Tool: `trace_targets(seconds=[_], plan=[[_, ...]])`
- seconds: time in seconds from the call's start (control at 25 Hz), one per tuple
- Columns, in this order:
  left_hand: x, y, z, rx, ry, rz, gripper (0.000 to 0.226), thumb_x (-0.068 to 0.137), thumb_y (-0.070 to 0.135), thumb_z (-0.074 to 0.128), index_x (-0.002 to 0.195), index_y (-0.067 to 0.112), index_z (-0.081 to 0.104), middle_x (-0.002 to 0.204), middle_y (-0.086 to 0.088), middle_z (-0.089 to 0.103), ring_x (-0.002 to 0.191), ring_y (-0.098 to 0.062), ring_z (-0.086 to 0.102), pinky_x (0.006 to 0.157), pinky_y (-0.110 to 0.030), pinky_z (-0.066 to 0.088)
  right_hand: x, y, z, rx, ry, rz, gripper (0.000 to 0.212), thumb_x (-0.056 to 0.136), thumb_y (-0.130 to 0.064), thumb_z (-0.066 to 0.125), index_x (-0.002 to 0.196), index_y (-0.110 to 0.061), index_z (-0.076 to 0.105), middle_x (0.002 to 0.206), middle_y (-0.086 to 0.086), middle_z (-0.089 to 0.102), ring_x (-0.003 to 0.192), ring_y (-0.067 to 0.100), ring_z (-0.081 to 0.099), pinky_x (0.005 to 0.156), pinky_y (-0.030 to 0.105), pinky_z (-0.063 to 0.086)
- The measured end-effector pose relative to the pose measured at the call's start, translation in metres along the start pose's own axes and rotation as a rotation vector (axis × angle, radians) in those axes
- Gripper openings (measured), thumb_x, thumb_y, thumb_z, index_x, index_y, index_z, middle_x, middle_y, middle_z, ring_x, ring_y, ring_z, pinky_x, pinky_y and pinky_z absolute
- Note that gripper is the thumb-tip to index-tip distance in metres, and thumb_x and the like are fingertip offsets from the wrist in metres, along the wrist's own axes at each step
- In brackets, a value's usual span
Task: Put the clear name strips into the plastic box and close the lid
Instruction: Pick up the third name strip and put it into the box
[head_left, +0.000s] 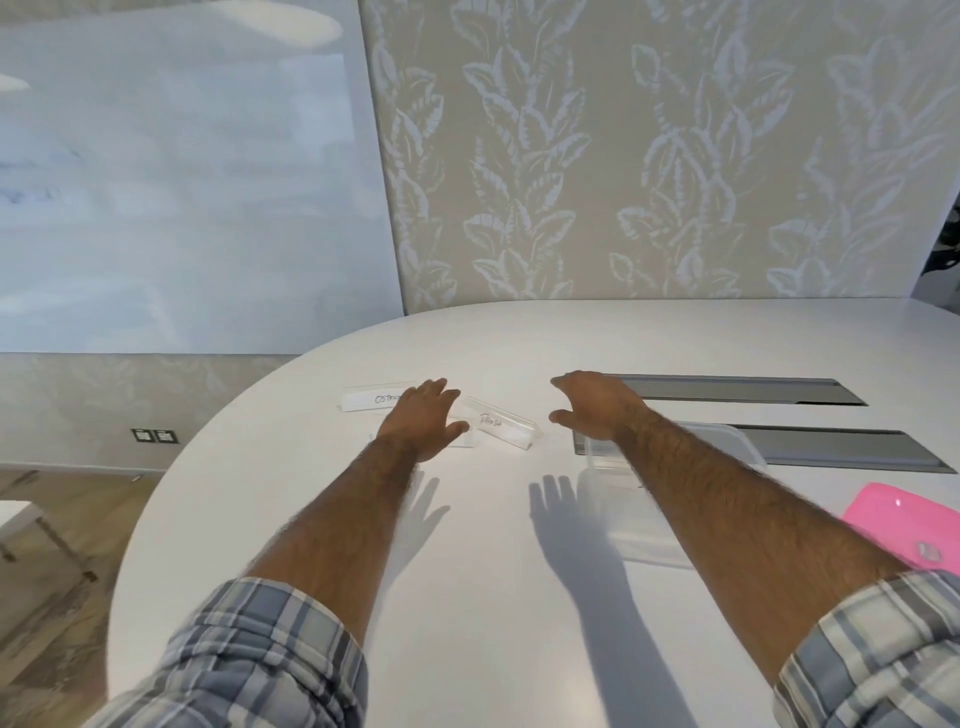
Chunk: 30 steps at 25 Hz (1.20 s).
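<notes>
Clear name strips lie on the white table (467, 571). One with a handwritten label (371, 399) lies flat at the back left. Another labelled strip (506, 426) lies angled between my hands. A third strip (460, 441) is mostly hidden under my left hand. My left hand (423, 418) hovers over the strips, palm down, fingers apart, holding nothing. My right hand (597, 405) is open too, fingers spread, just right of the angled strip. The clear plastic box (654, 535) sits under my right forearm, which hides part of it. A pink lid (906, 525) lies at the right edge.
Two grey cable hatches (737, 391) (852, 449) are set into the tabletop behind the box. A patterned wall panel and a whiteboard stand behind the table. A wooden floor and a chair leg show at the left.
</notes>
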<state>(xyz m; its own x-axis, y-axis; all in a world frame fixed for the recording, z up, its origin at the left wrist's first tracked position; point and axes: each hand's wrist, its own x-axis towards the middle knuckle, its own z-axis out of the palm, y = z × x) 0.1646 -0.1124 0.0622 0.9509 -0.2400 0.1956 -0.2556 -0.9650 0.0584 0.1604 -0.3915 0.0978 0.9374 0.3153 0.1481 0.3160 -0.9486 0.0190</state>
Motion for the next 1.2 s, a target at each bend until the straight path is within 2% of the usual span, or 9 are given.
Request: trace_targets(seconds=[0.36, 0.52, 0.64, 1.0, 1.2], plan=[[-0.012, -0.122, 0.007, -0.029, -0.077, -0.052, 0.07, 0.099, 0.046, 0.051, 0.157, 0.018, 0.024, 0.165, -0.005, 0.02, 0.152, -0.02, 0.016, 0.123, -0.038, 0.011, 0.065, -0.082, 0.017, 0.051, -0.046, 0.024, 0.059, 0.095, -0.049, 0.051, 0.141, -0.013, 0.044, 0.143, 0.008, 0.05, 0.13, 0.029, 0.049, 0.106, 0.043, 0.041], [0.001, -0.153, 0.018, -0.079, -0.123, -0.035, 0.07, 0.098, 0.041, 0.055, 0.157, 0.021, 0.024, 0.163, -0.001, 0.025, 0.149, -0.022, 0.024, 0.12, -0.038, 0.019, 0.096, -0.11, 0.035, 0.066, -0.08, 0.04, 0.062, 0.093, -0.048, 0.054, 0.143, -0.013, 0.042, 0.144, 0.009, 0.049, 0.131, 0.03, 0.048, 0.107, 0.044, 0.04], [0.015, -0.169, 0.026, -0.119, -0.162, -0.03, 0.068, 0.097, 0.041, 0.057, 0.156, 0.023, 0.028, 0.163, 0.002, 0.028, 0.147, -0.023, 0.03, 0.116, -0.038, 0.029, 0.116, -0.124, 0.049, 0.069, -0.106, 0.054, 0.063, 0.094, -0.046, 0.056, 0.145, -0.013, 0.04, 0.146, 0.009, 0.047, 0.134, 0.029, 0.045, 0.109, 0.043, 0.038], [0.06, -0.198, 0.06, -0.167, -0.212, 0.048, 0.064, 0.098, 0.048, 0.053, 0.154, 0.026, 0.033, 0.16, 0.004, 0.035, 0.145, -0.02, 0.034, 0.114, -0.038, 0.031, 0.153, -0.139, 0.098, 0.087, -0.198, 0.111, 0.053, 0.093, -0.037, 0.058, 0.137, -0.009, 0.047, 0.138, 0.011, 0.052, 0.128, 0.028, 0.048, 0.104, 0.042, 0.042], [0.071, -0.201, 0.078, -0.205, -0.266, 0.036, 0.062, 0.095, 0.049, 0.056, 0.151, 0.032, 0.037, 0.153, 0.007, 0.043, 0.141, -0.017, 0.039, 0.108, -0.041, 0.036, 0.162, -0.145, 0.114, 0.076, -0.235, 0.098, 0.05, 0.091, -0.032, 0.06, 0.134, -0.009, 0.051, 0.135, 0.01, 0.055, 0.127, 0.028, 0.05, 0.102, 0.042, 0.044]])
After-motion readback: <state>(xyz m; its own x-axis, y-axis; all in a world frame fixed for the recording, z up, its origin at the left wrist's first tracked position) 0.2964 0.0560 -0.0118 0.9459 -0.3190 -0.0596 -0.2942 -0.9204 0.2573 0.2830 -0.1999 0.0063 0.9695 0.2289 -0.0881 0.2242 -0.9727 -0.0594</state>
